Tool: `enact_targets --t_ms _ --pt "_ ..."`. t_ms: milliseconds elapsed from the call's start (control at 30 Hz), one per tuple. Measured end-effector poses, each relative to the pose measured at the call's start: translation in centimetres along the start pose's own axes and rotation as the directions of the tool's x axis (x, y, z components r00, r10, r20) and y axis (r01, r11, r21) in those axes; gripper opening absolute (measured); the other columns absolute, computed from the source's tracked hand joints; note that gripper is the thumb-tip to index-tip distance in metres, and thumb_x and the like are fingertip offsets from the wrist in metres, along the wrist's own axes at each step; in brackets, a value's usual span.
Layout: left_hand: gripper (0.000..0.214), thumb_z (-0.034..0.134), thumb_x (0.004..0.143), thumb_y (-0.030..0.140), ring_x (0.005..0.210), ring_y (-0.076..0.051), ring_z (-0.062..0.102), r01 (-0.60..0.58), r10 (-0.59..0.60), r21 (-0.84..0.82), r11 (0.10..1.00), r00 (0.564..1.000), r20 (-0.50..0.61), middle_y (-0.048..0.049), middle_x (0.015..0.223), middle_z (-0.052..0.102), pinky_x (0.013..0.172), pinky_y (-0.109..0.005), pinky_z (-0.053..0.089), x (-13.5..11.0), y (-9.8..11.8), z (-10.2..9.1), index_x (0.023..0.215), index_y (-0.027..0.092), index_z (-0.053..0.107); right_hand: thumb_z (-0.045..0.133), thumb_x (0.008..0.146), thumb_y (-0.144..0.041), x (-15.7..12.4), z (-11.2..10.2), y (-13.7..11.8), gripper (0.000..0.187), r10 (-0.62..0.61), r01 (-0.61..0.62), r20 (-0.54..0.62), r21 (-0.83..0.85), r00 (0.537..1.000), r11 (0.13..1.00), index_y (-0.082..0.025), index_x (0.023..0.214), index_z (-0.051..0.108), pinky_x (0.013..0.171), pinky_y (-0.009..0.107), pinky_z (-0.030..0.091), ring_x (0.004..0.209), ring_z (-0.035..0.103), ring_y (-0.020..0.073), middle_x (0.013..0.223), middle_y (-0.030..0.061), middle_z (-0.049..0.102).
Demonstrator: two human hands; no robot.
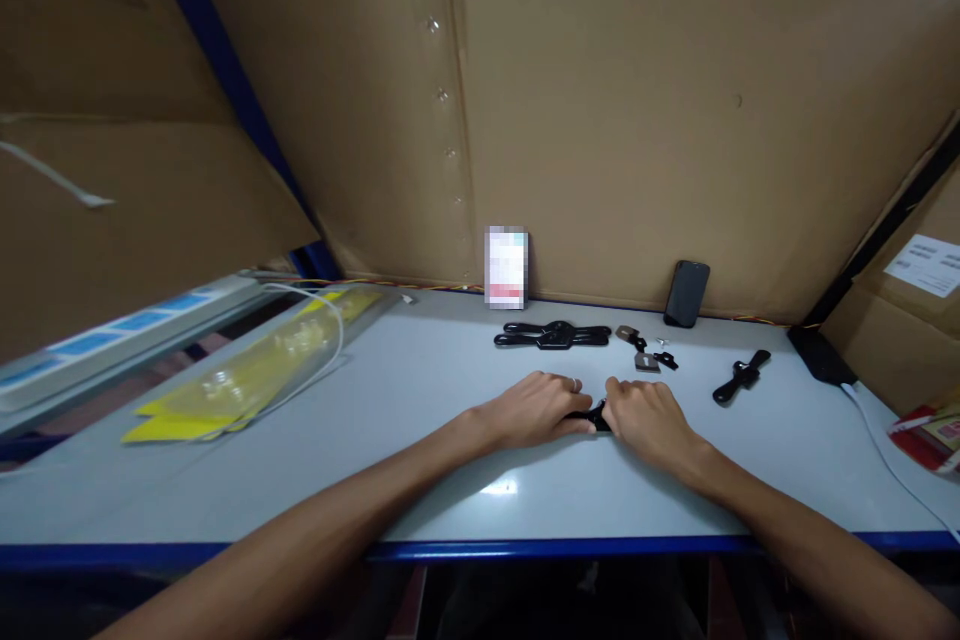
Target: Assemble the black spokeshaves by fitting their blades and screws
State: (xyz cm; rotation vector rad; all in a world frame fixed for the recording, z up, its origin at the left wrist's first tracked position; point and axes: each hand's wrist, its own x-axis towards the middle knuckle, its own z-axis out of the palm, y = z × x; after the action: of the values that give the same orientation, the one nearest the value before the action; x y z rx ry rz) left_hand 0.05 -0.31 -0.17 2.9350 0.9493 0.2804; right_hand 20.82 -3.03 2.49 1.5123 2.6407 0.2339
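Near the table's front, my left hand (536, 408) and my right hand (651, 425) are both closed on a black spokeshave body (601, 417). Only its middle shows between my fingers; the handles are mostly covered. Beyond my left hand lie several black spokeshave bodies (555, 334) side by side. Past my right hand are two flat blades (647, 362), small black cap pieces (665, 359) and a small silver screw or wing nut (662, 341). To the right rests another spokeshave (742, 378), with parts fitted at its middle.
A phone with a lit screen (506, 268) and a dark phone (687, 294) lean against the cardboard wall (600, 120). Yellow plastic packaging (247, 375), a white cable and a power strip (127, 330) are on the left. A black adapter (821, 356) sits right.
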Motion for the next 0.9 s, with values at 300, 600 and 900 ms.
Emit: enact_targets --t_ms 300,600,900 --pt "0.053 0.036 0.107 0.057 0.065 -0.018 0.057 0.008 -0.007 -0.022 1.0 1.0 0.021 -0.0062 0.082 0.064 0.059 -0.03 0.032 0.0 0.0 -0.1 0.089 0.018 0.067 0.049 0.101 -0.026 0.8 -0.5 2.7 0.026 0.052 -0.01 -0.147 0.275 0.988 0.962 -0.017 0.097 0.072 0.069 0.028 0.038 0.08 0.069 0.0207 0.09 0.0087 0.077" --pt "0.056 0.033 0.108 0.057 0.065 -0.018 0.057 0.001 0.0 -0.034 0.999 1.0 0.019 -0.0057 0.081 0.063 0.057 -0.032 0.031 0.0 0.0 -0.2 0.085 0.018 0.066 0.065 0.088 -0.017 1.9 1.5 3.5 0.01 -0.036 0.115 -0.142 0.603 0.989 0.789 -0.018 0.082 0.072 0.059 0.023 0.029 0.06 0.052 0.0108 0.067 -0.0019 0.066" --pt "0.057 0.03 0.107 0.059 0.067 -0.018 0.057 0.004 -0.003 -0.022 1.0 0.998 0.057 -0.0053 0.083 0.063 0.058 -0.031 0.031 -0.1 -0.2 0.0 0.088 0.019 0.066 0.056 0.092 -0.02 0.2 -0.8 3.6 0.029 -0.258 0.297 -0.147 0.485 0.955 0.822 -0.017 0.064 0.063 0.059 0.026 0.022 0.055 0.036 0.0102 0.058 -0.0029 0.054"
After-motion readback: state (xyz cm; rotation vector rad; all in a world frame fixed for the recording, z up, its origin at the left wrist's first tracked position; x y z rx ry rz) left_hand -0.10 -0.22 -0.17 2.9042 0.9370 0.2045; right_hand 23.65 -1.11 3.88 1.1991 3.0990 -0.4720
